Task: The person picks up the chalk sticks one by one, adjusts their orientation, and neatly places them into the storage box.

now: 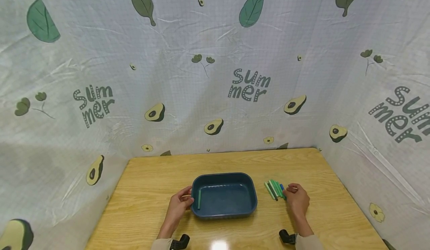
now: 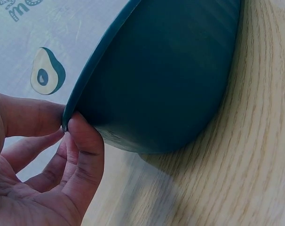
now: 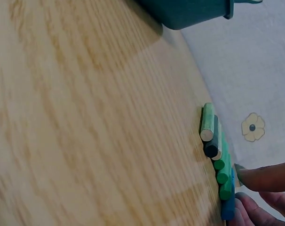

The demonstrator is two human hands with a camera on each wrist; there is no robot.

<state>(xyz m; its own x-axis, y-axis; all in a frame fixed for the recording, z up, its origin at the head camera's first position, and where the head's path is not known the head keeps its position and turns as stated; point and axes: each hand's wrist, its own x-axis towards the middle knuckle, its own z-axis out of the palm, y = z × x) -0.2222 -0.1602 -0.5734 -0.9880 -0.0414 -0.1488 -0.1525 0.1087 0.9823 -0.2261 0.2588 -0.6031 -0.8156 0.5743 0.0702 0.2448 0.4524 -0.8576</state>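
Note:
A dark blue rectangular tray [image 1: 228,201] stands on the table with one green pastel stick [image 1: 199,199] lying along its left side. My left hand [image 1: 178,207] holds the tray's left edge; in the left wrist view, thumb and fingers pinch its rim [image 2: 79,89]. To the right of the tray, several green pastel sticks [image 3: 222,176], light to dark, lie side by side in a row. At the row's right end is a blue pastel stick [image 3: 228,207]. My right hand [image 1: 297,197] is beside it, fingertips [image 3: 241,202] right at its side and the thumb slightly apart.
The wooden table [image 1: 151,183] meets a pale printed sheet [image 1: 188,93] hanging at the back and on both sides. A dark wrist camera mount [image 1: 179,242] sits on the left wrist, and another mount [image 1: 287,237] on the right.

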